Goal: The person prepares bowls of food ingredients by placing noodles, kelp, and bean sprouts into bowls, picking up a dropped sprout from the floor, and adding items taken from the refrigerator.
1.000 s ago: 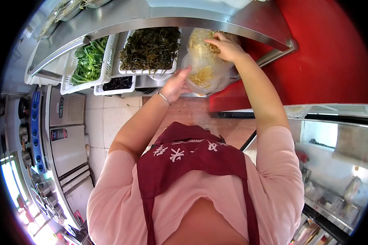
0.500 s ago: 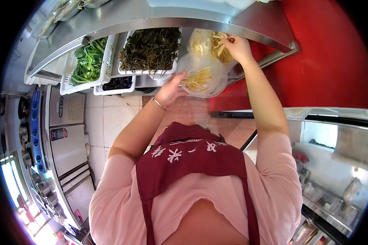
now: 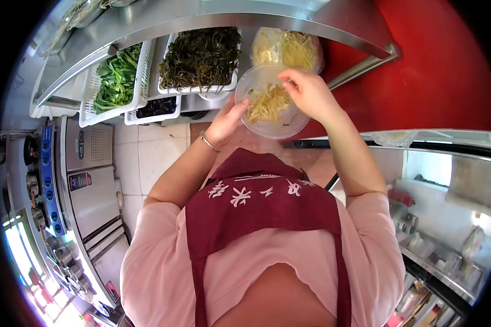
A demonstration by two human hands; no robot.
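My left hand (image 3: 225,124) grips the clear bowl (image 3: 255,79); right hand (image 3: 309,95) half-curled over pale strips (image 3: 268,104), can't tell if pinching any. Red counter (image 3: 431,82) alongside, tiled floor (image 3: 159,158) below.

Commercial kitchen, with a steel shelf (image 3: 202,23) and white vegetable baskets (image 3: 146,71).

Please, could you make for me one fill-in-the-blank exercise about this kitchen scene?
The clear bowl is held at its side by the ____ hand.
The bangle goes around the person's left ____.
The leafy vegetables have the colour ____.
The basket that holds these leafy vegetables is ____ in colour.

Missing words, in order: left; wrist; green; white.
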